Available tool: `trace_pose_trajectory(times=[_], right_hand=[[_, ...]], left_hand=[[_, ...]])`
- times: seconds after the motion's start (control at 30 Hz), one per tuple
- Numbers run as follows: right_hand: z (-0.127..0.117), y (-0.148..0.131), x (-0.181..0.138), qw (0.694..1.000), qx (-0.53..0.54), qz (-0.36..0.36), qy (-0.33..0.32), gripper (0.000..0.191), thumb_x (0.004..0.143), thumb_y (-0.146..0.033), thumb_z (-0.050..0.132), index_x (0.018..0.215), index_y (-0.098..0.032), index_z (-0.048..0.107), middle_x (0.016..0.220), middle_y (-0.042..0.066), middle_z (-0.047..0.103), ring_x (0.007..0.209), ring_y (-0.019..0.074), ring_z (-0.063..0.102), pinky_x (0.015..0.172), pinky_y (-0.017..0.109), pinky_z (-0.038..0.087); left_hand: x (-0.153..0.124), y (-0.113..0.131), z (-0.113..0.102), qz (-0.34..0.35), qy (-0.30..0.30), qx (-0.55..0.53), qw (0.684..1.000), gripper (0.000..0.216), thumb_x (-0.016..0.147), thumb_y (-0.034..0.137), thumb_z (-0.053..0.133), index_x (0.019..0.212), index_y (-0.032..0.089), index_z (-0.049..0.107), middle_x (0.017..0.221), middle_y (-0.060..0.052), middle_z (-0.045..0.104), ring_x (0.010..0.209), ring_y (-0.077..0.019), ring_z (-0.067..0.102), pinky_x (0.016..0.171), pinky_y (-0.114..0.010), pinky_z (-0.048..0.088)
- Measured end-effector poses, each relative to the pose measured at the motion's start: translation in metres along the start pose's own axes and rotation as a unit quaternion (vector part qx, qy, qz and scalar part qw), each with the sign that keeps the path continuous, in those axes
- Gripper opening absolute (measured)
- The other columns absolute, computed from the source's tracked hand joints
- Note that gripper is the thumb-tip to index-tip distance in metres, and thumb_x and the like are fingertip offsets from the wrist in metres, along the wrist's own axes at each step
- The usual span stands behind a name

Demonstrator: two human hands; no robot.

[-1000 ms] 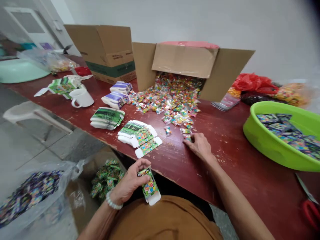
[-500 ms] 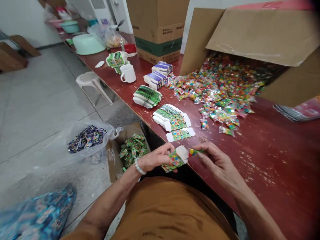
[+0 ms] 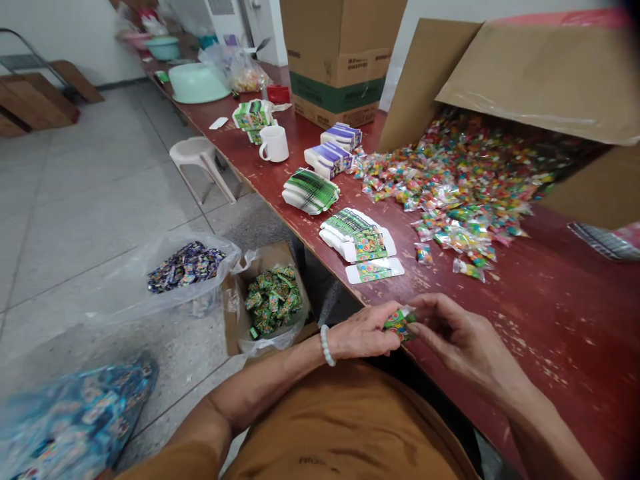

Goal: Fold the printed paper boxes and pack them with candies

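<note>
My left hand (image 3: 364,331) and my right hand (image 3: 453,330) meet at the near edge of the red table (image 3: 560,313), both closed on one small green printed box (image 3: 399,322). Only a corner of the box shows between the fingers. Just beyond lie flat green box blanks (image 3: 361,239) in a fanned stack. Farther right, a heap of small wrapped candies (image 3: 450,193) spills from a tipped cardboard carton (image 3: 540,73).
More stacks of blanks (image 3: 311,191), purple-white boxes (image 3: 334,150) and a white mug (image 3: 274,143) line the table's left edge. On the floor stand a box of filled green packs (image 3: 273,298) and plastic bags of dark packs (image 3: 186,265). A white stool (image 3: 200,157) stands beside the table.
My right hand picked a candy from the table and brought it to the box in my left hand. The box's open flap is now covered by both hands. The view swung left.
</note>
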State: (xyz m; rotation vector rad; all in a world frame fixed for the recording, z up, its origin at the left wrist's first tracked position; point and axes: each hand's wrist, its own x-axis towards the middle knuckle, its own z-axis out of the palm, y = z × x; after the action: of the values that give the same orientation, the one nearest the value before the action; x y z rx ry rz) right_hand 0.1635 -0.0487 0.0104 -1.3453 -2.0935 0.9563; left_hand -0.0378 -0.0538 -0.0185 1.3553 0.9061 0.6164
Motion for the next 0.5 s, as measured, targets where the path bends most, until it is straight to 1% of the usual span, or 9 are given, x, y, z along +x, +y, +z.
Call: trace_pose_trajectory(times=[0.07, 0.1, 0.17, 0.23, 0.3, 0.4, 0.43, 0.5], right_hand=[[0.003, -0.002, 0.001, 0.998, 0.035, 0.028, 0.052, 0.028, 0.086, -0.046, 0.063, 0.101, -0.022, 0.064, 0.083, 0.005, 0.071, 0.066, 0.018, 0.064, 0.059, 0.028, 0.05], [0.004, -0.003, 0.003, 0.994, 0.054, 0.039, 0.092, 0.029, 0.086, -0.048, 0.063, 0.098, -0.022, 0.064, 0.08, 0.005, 0.07, 0.064, 0.0167, 0.062, 0.057, 0.027, 0.049], [0.005, -0.005, 0.006, 0.98, 0.094, 0.058, 0.165, 0.031, 0.085, -0.05, 0.064, 0.094, -0.02, 0.064, 0.074, 0.003, 0.066, 0.059, 0.0141, 0.057, 0.053, 0.026, 0.045], [0.006, -0.008, 0.01, 0.965, 0.146, 0.078, 0.201, 0.034, 0.082, -0.052, 0.066, 0.092, -0.019, 0.064, 0.069, 0.001, 0.062, 0.055, 0.0122, 0.051, 0.05, 0.024, 0.041], [0.007, -0.011, 0.014, 0.951, 0.217, 0.1, 0.196, 0.035, 0.08, -0.052, 0.068, 0.09, -0.019, 0.063, 0.066, 0.0, 0.059, 0.052, 0.0108, 0.048, 0.047, 0.023, 0.039], [0.012, -0.013, 0.018, 0.926, 0.322, 0.115, 0.162, 0.035, 0.081, -0.05, 0.069, 0.096, -0.02, 0.059, 0.067, -0.001, 0.06, 0.05, 0.01, 0.048, 0.046, 0.023, 0.04], [0.014, -0.013, 0.018, 0.922, 0.341, 0.113, 0.145, 0.034, 0.081, -0.048, 0.069, 0.098, -0.02, 0.059, 0.07, -0.001, 0.062, 0.052, 0.0106, 0.05, 0.048, 0.024, 0.042], [0.016, -0.012, 0.018, 0.926, 0.347, 0.096, 0.117, 0.032, 0.082, -0.045, 0.068, 0.102, -0.022, 0.059, 0.08, 0.001, 0.064, 0.061, 0.0128, 0.055, 0.055, 0.025, 0.046]], left_hand=[[0.003, 0.001, 0.002, -0.014, 0.017, -0.066, 0.998, 0.02, 0.073, 0.024, 0.062, 0.092, 0.02, 0.059, 0.067, 0.002, 0.055, 0.055, -0.012, 0.05, 0.05, -0.023, 0.041], [0.005, 0.001, 0.002, -0.021, 0.026, -0.117, 0.993, 0.022, 0.074, 0.031, 0.064, 0.092, 0.019, 0.06, 0.069, 0.001, 0.057, 0.056, -0.0122, 0.051, 0.05, -0.024, 0.043], [0.008, 0.002, 0.002, -0.035, 0.039, -0.233, 0.971, 0.036, 0.078, 0.051, 0.062, 0.092, 0.017, 0.063, 0.073, -0.002, 0.06, 0.058, -0.0137, 0.054, 0.051, -0.025, 0.046], [0.009, 0.004, 0.001, -0.049, 0.049, -0.321, 0.945, 0.051, 0.081, 0.063, 0.054, 0.093, 0.015, 0.066, 0.076, -0.006, 0.065, 0.06, -0.0154, 0.057, 0.05, -0.026, 0.048], [0.01, 0.006, 0.0, -0.05, 0.068, -0.355, 0.931, 0.053, 0.081, 0.064, 0.055, 0.096, 0.014, 0.067, 0.078, -0.008, 0.068, 0.061, -0.0163, 0.06, 0.05, -0.026, 0.05], [0.01, 0.011, -0.002, -0.034, 0.088, -0.353, 0.931, 0.046, 0.081, 0.057, 0.061, 0.097, 0.014, 0.067, 0.079, -0.007, 0.069, 0.064, -0.0175, 0.063, 0.05, -0.026, 0.052], [0.01, 0.013, -0.002, -0.027, 0.09, -0.347, 0.933, 0.045, 0.082, 0.055, 0.061, 0.096, 0.013, 0.068, 0.079, -0.007, 0.069, 0.064, -0.0173, 0.064, 0.05, -0.025, 0.052], [0.01, 0.017, -0.001, -0.015, 0.099, -0.328, 0.939, 0.04, 0.082, 0.052, 0.064, 0.093, 0.013, 0.068, 0.075, -0.005, 0.067, 0.061, -0.0156, 0.062, 0.049, -0.024, 0.052]])
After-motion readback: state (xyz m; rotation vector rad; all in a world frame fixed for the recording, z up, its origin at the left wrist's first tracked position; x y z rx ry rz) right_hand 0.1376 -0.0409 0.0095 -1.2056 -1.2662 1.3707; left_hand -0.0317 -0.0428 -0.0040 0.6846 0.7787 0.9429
